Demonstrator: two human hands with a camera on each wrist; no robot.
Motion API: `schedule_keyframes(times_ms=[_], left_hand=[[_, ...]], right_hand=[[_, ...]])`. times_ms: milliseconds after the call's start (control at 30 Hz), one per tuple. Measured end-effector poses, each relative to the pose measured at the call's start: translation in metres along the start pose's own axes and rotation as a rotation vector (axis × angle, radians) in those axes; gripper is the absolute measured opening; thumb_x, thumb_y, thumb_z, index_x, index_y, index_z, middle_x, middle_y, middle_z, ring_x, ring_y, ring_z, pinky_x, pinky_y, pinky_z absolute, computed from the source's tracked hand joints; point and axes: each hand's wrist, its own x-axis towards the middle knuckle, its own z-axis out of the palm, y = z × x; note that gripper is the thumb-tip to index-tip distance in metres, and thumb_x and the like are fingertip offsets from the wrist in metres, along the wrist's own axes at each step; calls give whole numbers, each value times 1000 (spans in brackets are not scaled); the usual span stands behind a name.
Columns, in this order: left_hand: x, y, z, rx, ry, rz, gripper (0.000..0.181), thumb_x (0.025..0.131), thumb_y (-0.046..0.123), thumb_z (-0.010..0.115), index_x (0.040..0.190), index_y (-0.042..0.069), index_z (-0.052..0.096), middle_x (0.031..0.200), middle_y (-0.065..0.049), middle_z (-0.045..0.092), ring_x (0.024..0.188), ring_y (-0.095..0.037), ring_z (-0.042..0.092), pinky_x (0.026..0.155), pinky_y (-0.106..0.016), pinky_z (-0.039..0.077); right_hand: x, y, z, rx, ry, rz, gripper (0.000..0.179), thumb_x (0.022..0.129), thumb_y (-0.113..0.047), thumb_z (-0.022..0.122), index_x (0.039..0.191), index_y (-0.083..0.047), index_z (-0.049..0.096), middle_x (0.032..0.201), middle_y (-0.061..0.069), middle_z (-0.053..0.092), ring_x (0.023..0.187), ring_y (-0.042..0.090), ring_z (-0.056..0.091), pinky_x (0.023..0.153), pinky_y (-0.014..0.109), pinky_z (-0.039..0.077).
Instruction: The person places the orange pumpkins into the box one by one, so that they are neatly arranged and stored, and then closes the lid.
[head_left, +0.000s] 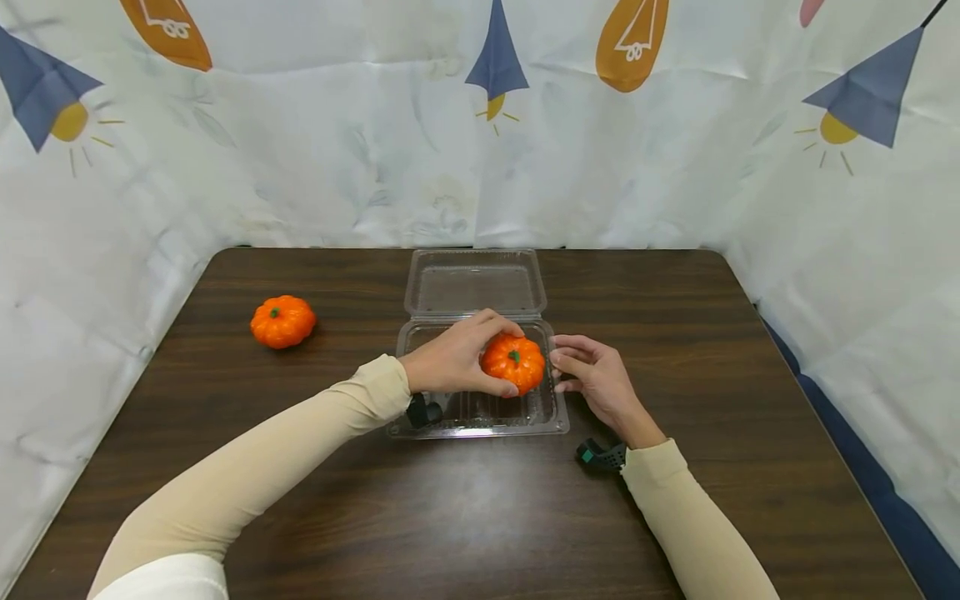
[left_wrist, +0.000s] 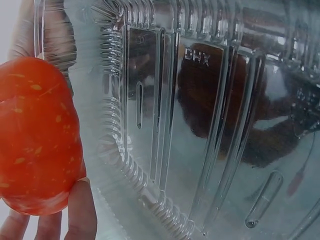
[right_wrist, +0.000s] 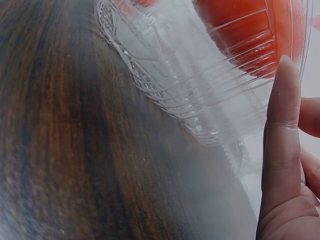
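Woodgrain table [head_left: 480,517] — fingers [left_wrist: 82,212] grip lobed pumpkin [head_left: 514,367].

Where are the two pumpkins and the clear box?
Held pumpkin [head_left: 513,367], head view: middle of its top.
Other pumpkin [head_left: 282,322], head view: middle of its top.
Clear box [head_left: 480,432], head view: near rim.

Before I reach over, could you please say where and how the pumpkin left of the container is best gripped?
The lone pumpkin sits squat, small green stem upward, so probably come from above and grip across its bulging sides, as the left hand holds the other pumpkin.
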Motion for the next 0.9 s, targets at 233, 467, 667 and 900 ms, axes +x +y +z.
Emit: schedule_keyframes(times_ms=[233,467,667,900], left_hand=[[5,-3,3,4,-40,8,71,79,46,86,137,18,57,135,-3,55,111,-20,61,95,-33,58],[7,-6,5,6,-94,-12,71,79,46,85,138,19,57,137,-1,54,112,-19,60,95,-33,58],[8,-7,7,-10,-118,-12,70,80,45,85,138,18,57,135,-3,55,109,-18,61,93,-32,58],[11,-9,11,3,-137,-9,69,80,44,85,138,17,57,135,-3,55,110,-18,60,95,-32,58]], right_hand=[[1,0,-1,2,-1,1,46,99,-11,70,139,5,55,97,-7,73,77,10,67,66,25,64],[2,1,-1,2,1,2,43,100,-11,69,138,4,56,98,-7,73,76,10,67,66,25,64],[2,0,0,8,3,-1,43,100,-10,69,137,5,56,97,-6,73,76,10,67,66,25,64],[3,1,-1,8,-1,2,44,100,-10,69,139,5,55,98,-6,72,77,10,67,66,25,64]])
